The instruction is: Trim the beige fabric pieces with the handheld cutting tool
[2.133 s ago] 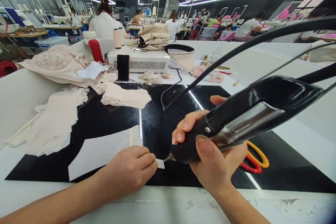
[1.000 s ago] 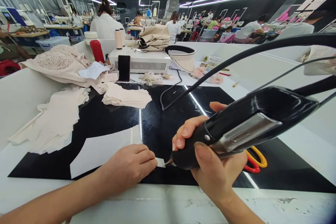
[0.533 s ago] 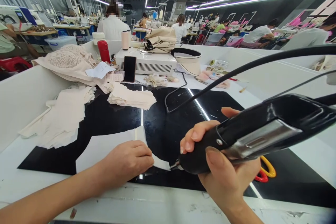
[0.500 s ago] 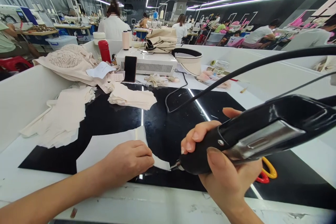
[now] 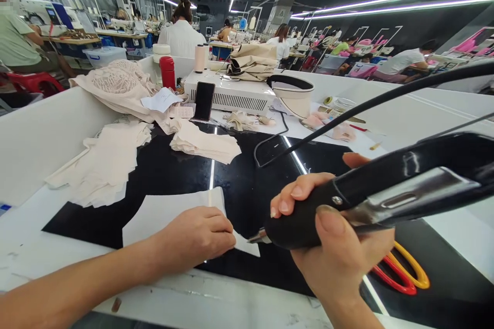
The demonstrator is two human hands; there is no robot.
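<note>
My left hand [image 5: 200, 234] rests on a pale, flat fabric piece [image 5: 165, 211], fingers closed together at its lower right part. A narrow tail of the piece sticks out to the right of those fingers. My right hand [image 5: 339, 247] is wrapped around a thick black corded hand tool [image 5: 299, 223] with a long metal lever and a pointed metal tip. That tip meets the upper edge of the tail, close to my left fingertips. Beneath lies a glossy black sheet [image 5: 254, 205]. Scissors with red and yellow handles [image 5: 422, 278] lie partly behind my right wrist.
Stacks of beige fabric pieces [image 5: 204, 143] lie toward the back and left. A phone [image 5: 204, 101] leans on a white vented box [image 5: 231, 97]. The black cable [image 5: 347, 115] arches across the right side. White walls [image 5: 57, 128] border the table; several people sit beyond.
The tool's tip has gone from the tail's far end to its upper edge, nearer my left hand. The view has turned slightly left, and more of the scissors' handles shows.
</note>
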